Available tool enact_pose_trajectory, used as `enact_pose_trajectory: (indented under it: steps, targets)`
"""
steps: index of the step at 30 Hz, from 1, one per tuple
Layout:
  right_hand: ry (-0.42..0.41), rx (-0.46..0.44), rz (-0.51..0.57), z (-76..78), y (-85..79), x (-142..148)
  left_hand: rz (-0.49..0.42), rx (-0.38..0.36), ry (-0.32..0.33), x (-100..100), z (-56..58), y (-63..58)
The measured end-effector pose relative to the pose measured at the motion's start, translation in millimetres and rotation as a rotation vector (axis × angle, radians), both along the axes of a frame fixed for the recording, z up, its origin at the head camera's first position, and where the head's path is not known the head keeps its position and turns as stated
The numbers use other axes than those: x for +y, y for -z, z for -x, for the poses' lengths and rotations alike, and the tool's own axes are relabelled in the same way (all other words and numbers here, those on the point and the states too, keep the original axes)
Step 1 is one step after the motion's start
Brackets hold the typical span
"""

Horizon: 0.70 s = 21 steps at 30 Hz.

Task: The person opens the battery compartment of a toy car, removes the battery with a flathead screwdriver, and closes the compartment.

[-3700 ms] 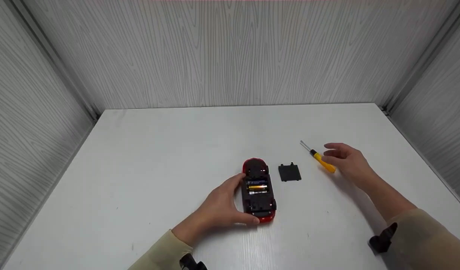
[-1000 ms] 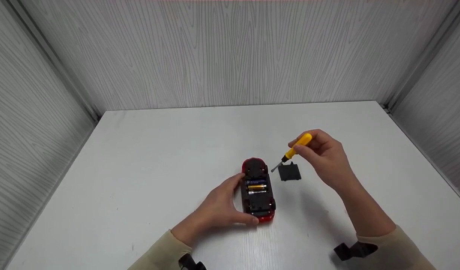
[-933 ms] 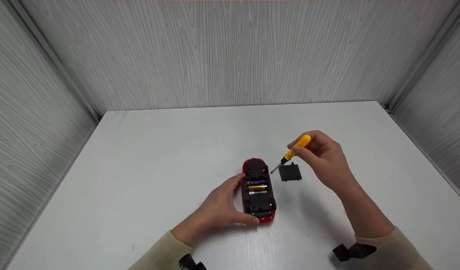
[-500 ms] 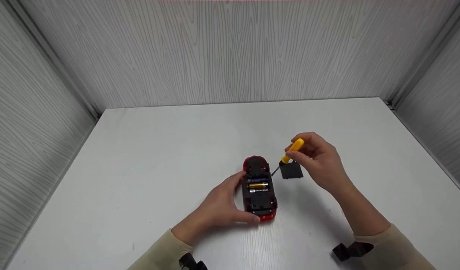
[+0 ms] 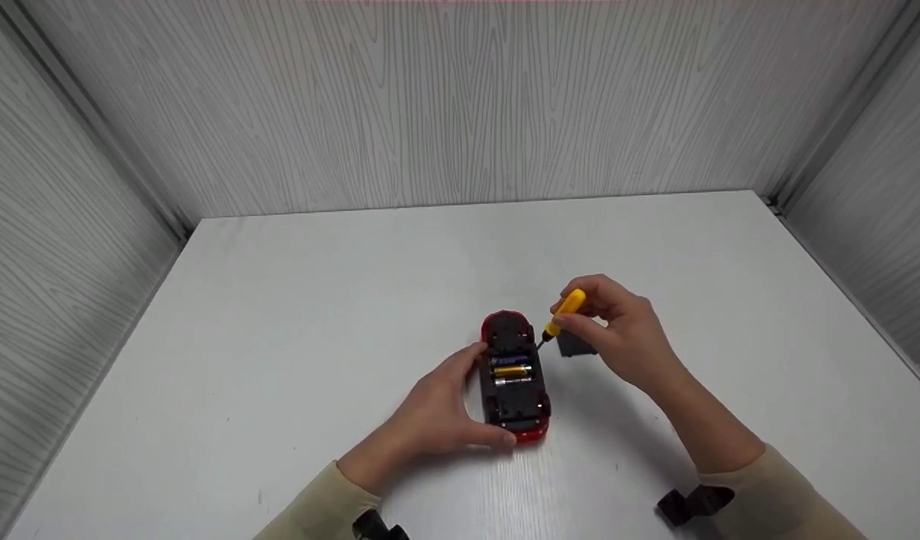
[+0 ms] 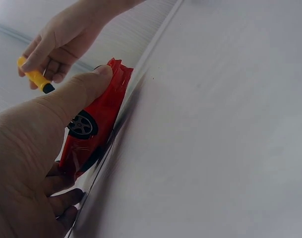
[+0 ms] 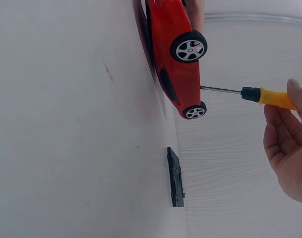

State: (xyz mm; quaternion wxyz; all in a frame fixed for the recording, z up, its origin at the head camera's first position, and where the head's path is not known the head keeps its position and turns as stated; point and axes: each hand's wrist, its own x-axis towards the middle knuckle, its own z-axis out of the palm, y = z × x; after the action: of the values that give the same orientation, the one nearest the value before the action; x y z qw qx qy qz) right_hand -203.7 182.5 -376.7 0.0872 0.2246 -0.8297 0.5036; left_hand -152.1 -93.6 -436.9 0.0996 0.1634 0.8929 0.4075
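A red toy car (image 5: 521,405) lies upside down on the table, wheels up. Its battery compartment is uncovered and batteries (image 5: 512,370) lie across it, one of them gold. My left hand (image 5: 434,416) holds the car from the left, thumb at the near end and fingers along the far side. Between thumb and fingers, my right hand (image 5: 629,337) pinches a yellow-handled screwdriver (image 5: 569,304). In the right wrist view the screwdriver's metal shaft (image 7: 221,89) reaches the edge of the car's underside, between the wheels; its very tip is hidden.
A black battery cover (image 5: 576,346) lies on the table just right of the car, partly hidden behind the right hand. The white table (image 5: 340,292) is bounded by a grey wood-grain panel (image 5: 460,105) at the back and panels at both sides.
My right hand has picked up the screwdriver from the table and brought it left and down, its tip now at the car's right edge. The left hand stays on the car.
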Motion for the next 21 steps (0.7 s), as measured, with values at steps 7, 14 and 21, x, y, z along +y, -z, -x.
enact_pose_trajectory:
  steps: [7, 14, 21]
  targets:
    - [-0.018, 0.016, 0.004, -0.8, 1.8, -0.4, -0.004, 0.008, 0.004, 0.4, -0.9, 2.0]
    - [-0.012, 0.035, 0.025, -1.6, 4.9, 1.4, -0.004, 0.015, 0.012, 2.4, -0.6, 4.0]
    - [0.025, 0.022, 0.017, -1.2, 6.1, 1.9, 0.003, 0.018, 0.011, 4.1, 0.2, 3.9]
